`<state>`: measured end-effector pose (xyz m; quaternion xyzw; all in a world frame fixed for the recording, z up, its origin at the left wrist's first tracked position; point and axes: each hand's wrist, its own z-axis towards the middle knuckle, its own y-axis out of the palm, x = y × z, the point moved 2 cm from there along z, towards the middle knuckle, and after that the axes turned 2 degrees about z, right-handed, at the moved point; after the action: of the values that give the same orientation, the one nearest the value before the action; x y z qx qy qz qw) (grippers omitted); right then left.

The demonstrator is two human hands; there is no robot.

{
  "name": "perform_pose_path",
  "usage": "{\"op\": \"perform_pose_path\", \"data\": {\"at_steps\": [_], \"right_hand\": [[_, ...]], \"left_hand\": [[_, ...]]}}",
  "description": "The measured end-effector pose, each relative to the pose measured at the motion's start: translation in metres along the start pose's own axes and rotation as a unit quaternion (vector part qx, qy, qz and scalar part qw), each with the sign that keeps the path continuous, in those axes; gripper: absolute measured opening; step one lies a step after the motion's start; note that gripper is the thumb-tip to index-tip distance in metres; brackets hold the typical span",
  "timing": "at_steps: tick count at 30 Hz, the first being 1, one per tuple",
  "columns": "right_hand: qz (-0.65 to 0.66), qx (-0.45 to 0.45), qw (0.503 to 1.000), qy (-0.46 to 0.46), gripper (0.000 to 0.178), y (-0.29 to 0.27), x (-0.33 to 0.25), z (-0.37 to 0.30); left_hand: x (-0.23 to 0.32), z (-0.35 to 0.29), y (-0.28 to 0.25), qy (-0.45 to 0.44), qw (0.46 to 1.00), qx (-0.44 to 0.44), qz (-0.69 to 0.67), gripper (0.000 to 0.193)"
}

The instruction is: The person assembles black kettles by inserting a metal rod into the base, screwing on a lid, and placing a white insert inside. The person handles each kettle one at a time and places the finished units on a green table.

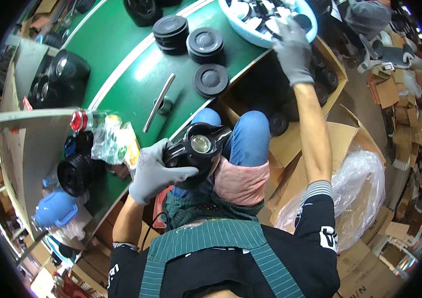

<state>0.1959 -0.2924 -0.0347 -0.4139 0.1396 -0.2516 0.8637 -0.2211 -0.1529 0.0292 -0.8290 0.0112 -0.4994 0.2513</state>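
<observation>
The gloved left hand (156,173) is clamped on a black jug (188,153), by its handle, over the lap (243,186). Beyond, round black discs (211,80), some stacked, lie on the green surface (136,102) near a metal bar (159,103). Farther, the gloved right hand (293,53), well apart, is over black-and-white parts (241,10) in a light-blue basin (246,35); blurred, so I cannot tell whether it grips one.

Exposure bright overall. A white glare patch lies on the green tabletop (121,92); pale pieces in the blue basin (251,38) wash out nearly to white. Interior of the open carton (341,85) falls into deep shadow, detail lost. Right hand (293,53) slightly blurred. Fisheye bends straight edges; corners black, stacked cardboard (403,124) at the periphery soft.
</observation>
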Motion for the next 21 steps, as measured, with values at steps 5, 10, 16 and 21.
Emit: {"op": "perform_pose_path", "data": {"at_steps": [5, 10, 16, 21], "right_hand": [[0.6, -0.197, 0.742, 0.222, 0.043, -0.13, -0.11, -0.053], [0.572, -0.408, 0.691, 0.168, 0.043, -0.175, -0.155, -0.116], [0.341, -0.346, 0.871, 0.075, 0.048, -0.217, -0.158, -0.151], [0.268, -0.375, 0.885, 0.061, 0.078, -0.245, -0.166, -0.18]], "left_hand": [[-0.006, -0.016, 0.014, 0.053, 0.998, 0.011, -0.009, 0.045], [-0.007, -0.039, 0.038, 0.137, 0.99, -0.012, 0.017, 0.04], [-0.002, -0.068, 0.064, 0.251, 0.957, 0.046, 0.141, 0.038], [-0.002, -0.077, 0.092, 0.298, 0.928, 0.054, 0.216, 0.037]]}}
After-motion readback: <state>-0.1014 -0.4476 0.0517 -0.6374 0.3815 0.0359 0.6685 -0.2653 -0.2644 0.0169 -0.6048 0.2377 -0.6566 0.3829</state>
